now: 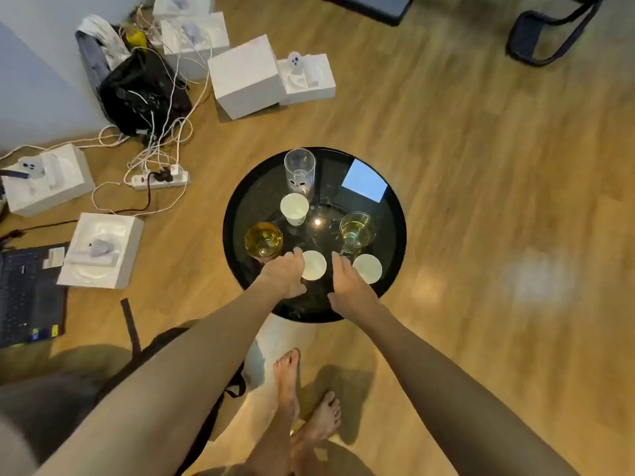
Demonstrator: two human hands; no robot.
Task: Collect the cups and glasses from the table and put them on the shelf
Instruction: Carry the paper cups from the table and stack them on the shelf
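A round black glass table (pixel 240 214) carries several drinking vessels. A tall clear glass (pixel 299 170) stands at the back, with a white paper cup (pixel 294 208) just in front of it. On the left sits a glass of amber liquid (pixel 264 240), and on the right a glass of pale liquid (pixel 356 231). Two white cups stand near the front edge, one in the middle (pixel 314 266) and one on the right (pixel 367 269). My left hand (pixel 285 276) lies against the middle cup's left side, fingers loosely bent, and does not close round it. My right hand (pixel 350 285) reaches between the two front cups with straight fingers and holds nothing.
A light blue square (pixel 364 180), maybe a reflection, shows on the table's back right. White boxes (pixel 245 75), a power strip (pixel 159 178) with tangled cables and a black bag (pixel 141 91) lie on the wooden floor to the left. A laptop (pixel 31 297) lies at the far left. My bare feet (pixel 302 400) stand below the table.
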